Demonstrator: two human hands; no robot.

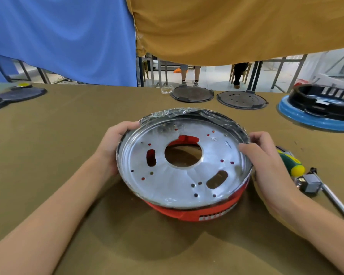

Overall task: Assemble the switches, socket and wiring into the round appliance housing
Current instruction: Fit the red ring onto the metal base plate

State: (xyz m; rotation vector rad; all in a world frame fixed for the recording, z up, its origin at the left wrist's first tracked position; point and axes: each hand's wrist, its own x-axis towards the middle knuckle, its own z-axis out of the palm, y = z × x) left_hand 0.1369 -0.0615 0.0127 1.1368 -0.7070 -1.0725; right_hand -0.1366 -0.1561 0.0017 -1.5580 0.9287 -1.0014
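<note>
Blue curtain (64,36) and ochre curtain (236,26) hang behind the brown-clothed table (68,135), pale floor (213,78) beyond

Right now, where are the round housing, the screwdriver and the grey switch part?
Round housing (184,176): head view, on its silver plate.
Screwdriver (293,162): head view, on its green-yellow handle.
Grey switch part (311,183): head view, on its grey body.

The housing (184,165) sits in the middle of the bench (68,135), tilted up. The left hand (115,143) holds its left rim and the right hand (266,155) holds its right rim. A screwdriver (292,163) lies just right of the right hand. Two round plates (193,94) (241,100) lie behind the housing. A ring part (322,102) sits far right.
</note>
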